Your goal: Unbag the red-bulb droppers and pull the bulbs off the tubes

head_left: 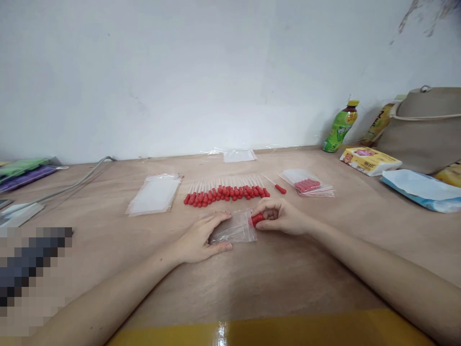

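Left hand (205,240) has thumb and fingers spread, pressing a clear bag (234,227) flat at the center. Right hand (283,216), just at its 3 o'clock, has fingers pinched on red-tipped sticks (257,219) at the bag's mouth. Up at 2 o'clock, another clear bag (306,183) already has red tips inside; the stack of bags (154,193) sits toward 10.

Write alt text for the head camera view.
On a wooden table, a left hand steadies a clear plastic bag while a right hand holds red-ended sticks at its opening. Behind lies a row of similar sticks, between stacked empty bags and bags holding red-ended sticks.
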